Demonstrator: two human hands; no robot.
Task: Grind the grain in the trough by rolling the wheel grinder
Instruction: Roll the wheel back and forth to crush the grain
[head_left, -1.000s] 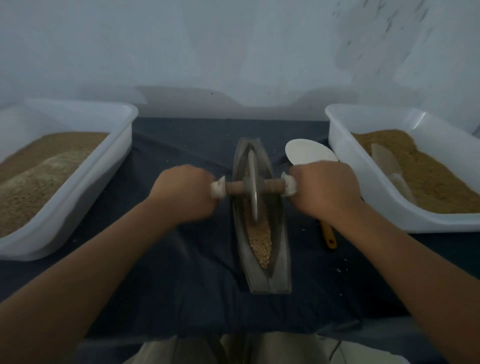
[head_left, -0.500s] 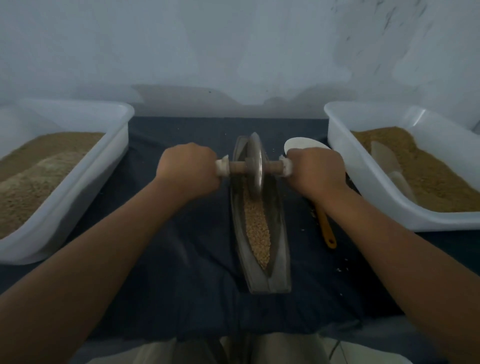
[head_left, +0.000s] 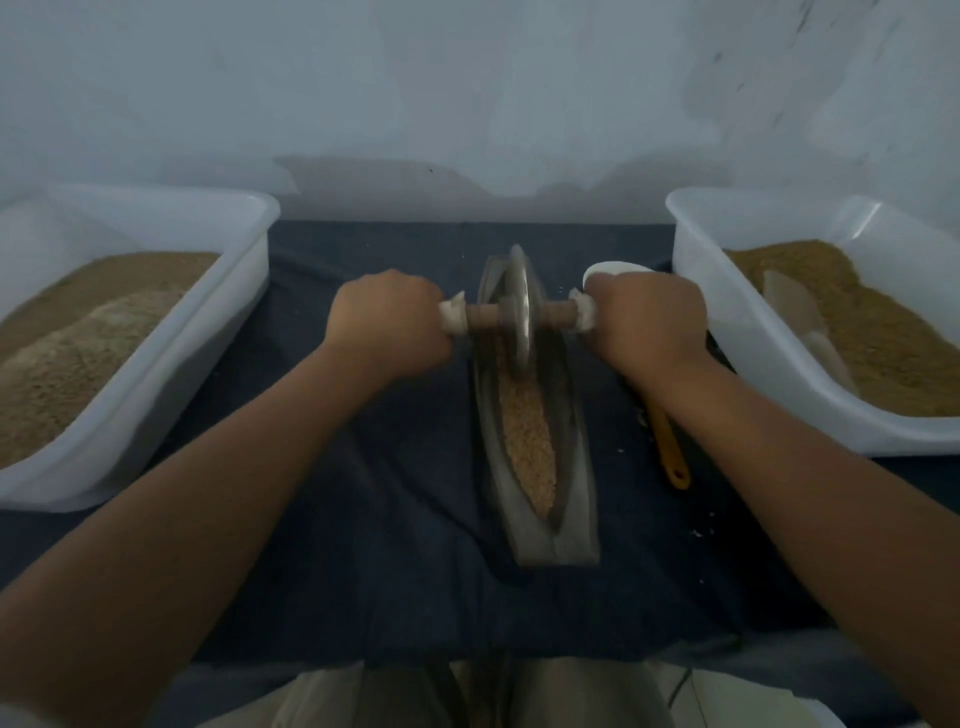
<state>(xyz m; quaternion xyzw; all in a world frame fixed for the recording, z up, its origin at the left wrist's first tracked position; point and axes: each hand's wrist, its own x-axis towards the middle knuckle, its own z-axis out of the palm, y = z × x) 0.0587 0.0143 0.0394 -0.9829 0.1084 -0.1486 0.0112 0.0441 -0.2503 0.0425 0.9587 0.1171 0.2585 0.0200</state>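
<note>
A person's left hand (head_left: 387, 325) and right hand (head_left: 649, 317) each made a fist round one cloth-wrapped end of the wheel grinder's (head_left: 521, 306) wooden axle. The fingers were curled together round it and the fingertips were hidden.

The metal wheel stood on edge at the far end of the boat-shaped trough (head_left: 571, 467), which lay lengthwise on a dark cloth (head_left: 389, 493). Tan grain (head_left: 527, 431) filled the groove from the wheel to the trough's near tip.

Grinding well seemed to call for equal downward pressure from both fists. The axle would need to be level and square across the trough, so the wheel ran the groove without climbing a wall.

A left tub (head_left: 244, 270) of brown meal sat well left of the trough. A right tub (head_left: 727, 338), holding meal and a pale scoop (head_left: 795, 306), sat to the right of the trough. A white spoon (head_left: 605, 269) with a yellow handle lay just right of the trough, under the right wrist, where the pull back might brush it.
</note>
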